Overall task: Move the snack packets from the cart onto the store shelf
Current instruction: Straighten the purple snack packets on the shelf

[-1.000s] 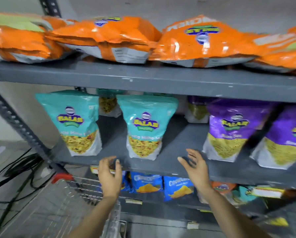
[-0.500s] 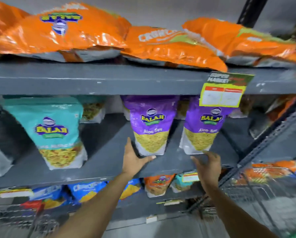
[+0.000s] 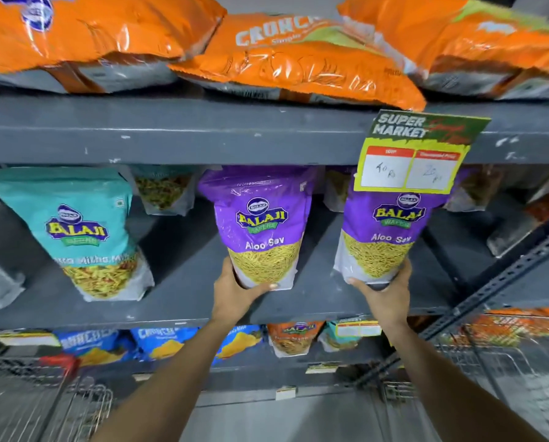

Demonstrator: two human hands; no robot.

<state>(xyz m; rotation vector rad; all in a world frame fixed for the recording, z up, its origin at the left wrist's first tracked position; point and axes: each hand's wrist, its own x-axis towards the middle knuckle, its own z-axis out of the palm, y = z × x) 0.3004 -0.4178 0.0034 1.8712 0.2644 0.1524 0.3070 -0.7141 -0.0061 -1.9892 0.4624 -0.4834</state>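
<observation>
Two purple Aloo Sev packets stand upright on the grey middle shelf (image 3: pixel 187 301). My left hand (image 3: pixel 238 290) grips the bottom of the left purple packet (image 3: pixel 260 224). My right hand (image 3: pixel 383 293) cups the base of the right purple packet (image 3: pixel 381 237). A teal packet (image 3: pixel 82 231) stands to their left on the same shelf. A wire cart (image 3: pixel 37 400) with a red handle shows at the bottom left, and another wire cart (image 3: pixel 496 355) at the lower right holds orange packets.
Large orange packets (image 3: pixel 292 59) lie flat on the top shelf. A green and yellow price tag (image 3: pixel 416 154) hangs from that shelf's edge over the right purple packet. Blue and orange packets (image 3: pixel 158 342) fill the lower shelf. A slotted metal brace (image 3: pixel 506 272) slants at the right.
The view swung right from the teal packets to the purple ones. Both hands, open and near the shelf edge before, now hold the bases of the two purple packets.
</observation>
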